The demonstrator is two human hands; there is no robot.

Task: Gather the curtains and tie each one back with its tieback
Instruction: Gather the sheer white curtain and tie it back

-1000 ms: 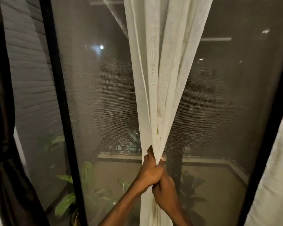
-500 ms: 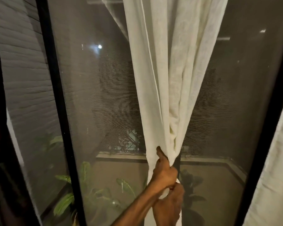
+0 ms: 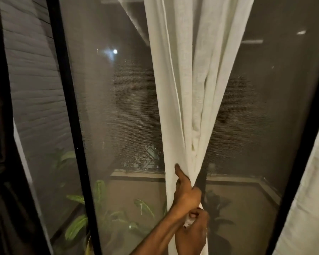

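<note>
Before the dark screened window, between its black frame bars, hanging gathered to a narrow waist: white curtain, pulled in from a wide spread above. Clamped around that waist by the left hand, fingers curled tight on the cloth, thumb pointing up along the folds. Just beneath and touching it, right hand, fingers curled in, pinching a small pale scrap at its fingertips; impossible to tell whether tieback end or merely a fold of the same cloth. Judged as the gathering step nearly finished and the tying barely begun, with no band seen round the bundle yet. Next, probably: keep the upper grip firm so the pleats do not slip loose, bring the tie around the bundle with the lower hand, then fasten, all one-handed and close against the screen. Likely snag: thin, slippery fabric sliding free once either grip eases. Far left, dark curtain, seemingly cinched low down already; far right, another pale curtain, hanging loose. As for containers, none to be made out; only leafy plants outside, low behind the screen, their pots hidden.
</note>
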